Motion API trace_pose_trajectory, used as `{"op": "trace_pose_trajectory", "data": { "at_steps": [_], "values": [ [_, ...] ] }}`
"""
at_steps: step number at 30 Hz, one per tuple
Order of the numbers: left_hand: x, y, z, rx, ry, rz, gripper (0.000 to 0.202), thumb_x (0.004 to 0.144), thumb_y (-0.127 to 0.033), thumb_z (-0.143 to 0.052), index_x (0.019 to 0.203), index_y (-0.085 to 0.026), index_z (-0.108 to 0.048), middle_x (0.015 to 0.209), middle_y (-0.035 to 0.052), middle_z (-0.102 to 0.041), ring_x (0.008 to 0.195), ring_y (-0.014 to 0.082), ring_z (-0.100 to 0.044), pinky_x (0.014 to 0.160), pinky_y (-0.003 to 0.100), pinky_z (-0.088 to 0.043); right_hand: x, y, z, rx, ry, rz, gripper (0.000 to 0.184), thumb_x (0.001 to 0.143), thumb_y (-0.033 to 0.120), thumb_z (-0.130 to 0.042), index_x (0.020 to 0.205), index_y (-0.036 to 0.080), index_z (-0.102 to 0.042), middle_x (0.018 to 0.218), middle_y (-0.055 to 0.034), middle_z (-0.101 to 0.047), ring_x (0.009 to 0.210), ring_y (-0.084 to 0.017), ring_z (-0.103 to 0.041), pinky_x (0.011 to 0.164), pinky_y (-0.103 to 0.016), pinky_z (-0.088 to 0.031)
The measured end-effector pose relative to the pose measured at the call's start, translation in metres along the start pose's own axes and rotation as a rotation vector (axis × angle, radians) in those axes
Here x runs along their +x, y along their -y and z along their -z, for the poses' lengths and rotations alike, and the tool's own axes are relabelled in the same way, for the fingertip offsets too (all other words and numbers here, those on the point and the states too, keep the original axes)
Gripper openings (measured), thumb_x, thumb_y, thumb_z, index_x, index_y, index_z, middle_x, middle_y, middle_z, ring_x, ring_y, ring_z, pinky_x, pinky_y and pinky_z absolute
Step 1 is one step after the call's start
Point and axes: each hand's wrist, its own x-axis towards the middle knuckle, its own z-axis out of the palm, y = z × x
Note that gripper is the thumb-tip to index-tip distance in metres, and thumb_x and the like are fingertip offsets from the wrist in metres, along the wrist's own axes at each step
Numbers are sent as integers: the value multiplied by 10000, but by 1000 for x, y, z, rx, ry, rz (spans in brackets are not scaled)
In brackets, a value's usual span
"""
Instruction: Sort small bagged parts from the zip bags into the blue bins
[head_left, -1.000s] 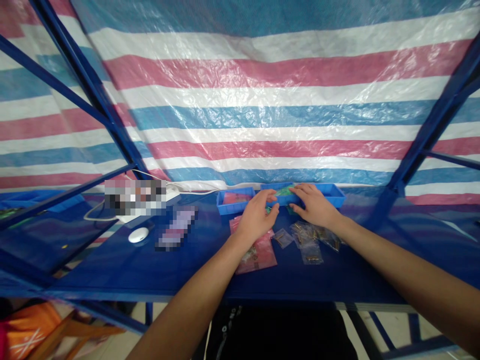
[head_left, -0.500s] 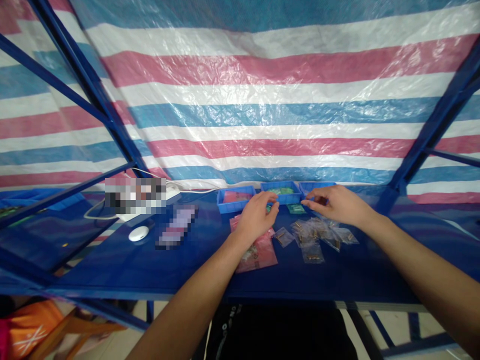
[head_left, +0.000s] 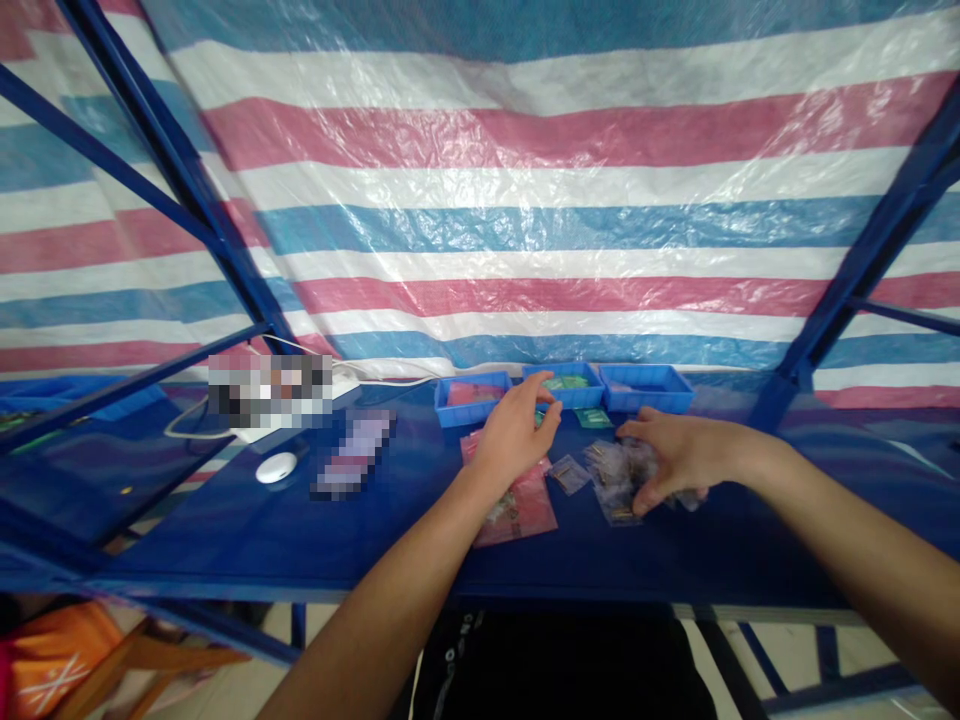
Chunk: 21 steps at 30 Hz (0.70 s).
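Observation:
My left hand (head_left: 517, 430) is over the upper part of a pink plastic bag (head_left: 531, 508), its fingers bent and the thumb apart from them. A bit of green shows in the gap; whether the hand touches it I cannot tell. My right hand (head_left: 686, 450) spreads its fingers and thumb over a pile of small clear bags (head_left: 611, 475) with brass-coloured pins inside, hiding part of the pile. One such clear bag (head_left: 570, 474) lies apart, between the pink bag and the pile. Beyond the pile is a flat green piece (head_left: 593, 418), like a circuit board.
Along the back stand three blue trays: one with pink bags (head_left: 469, 414), one with green pieces (head_left: 566, 398), and a right one (head_left: 651, 404). On the left are a white oval object (head_left: 276, 467), a blurred-out flat item (head_left: 354, 455) and white cables. Blue metal posts (head_left: 862, 240) frame the table.
My right hand has come from the right tray back toward me, down onto the pile of clear bags, uncovering the tray. My left hand has barely moved.

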Motion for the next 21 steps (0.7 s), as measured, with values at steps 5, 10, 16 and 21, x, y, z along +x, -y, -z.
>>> {"op": "trace_pose_trajectory", "data": {
  "at_steps": [5,10,16,21],
  "values": [
    [0,0,-1,11,13,-13,433,1006,-263,-578,1430,-201,-520,1133,93,-746,1117,277,-705,1044,459,-544,26,16,-19,-12,-90,165,687,753,613,-846,1311,247,-684,1172,-141,-640,660,-200,-682,473,-307,-558],
    [0,0,-4,13,15,-18,426,1010,-278,-577,1426,-208,-522,1146,89,-748,1142,281,-698,1058,469,-536,40,16,-33,-85,-366,434,334,859,424,-799,1134,238,-758,1037,-86,-677,865,-249,-692,832,-404,-578],
    [-2,1,-6,12,42,-25,409,1011,-281,-579,1406,-180,-552,1162,105,-750,1150,278,-695,1068,461,-534,43,16,-41,82,-535,497,279,915,314,-721,1187,254,-736,976,-65,-718,862,-248,-710,782,-391,-578],
    [-4,-2,-7,8,68,-62,355,1005,-275,-588,1344,-172,-601,1152,101,-754,1164,273,-687,1091,458,-523,49,12,-42,268,-580,442,271,921,376,-724,1172,277,-741,1042,-69,-769,915,-265,-739,745,-385,-616]
  ]
}}
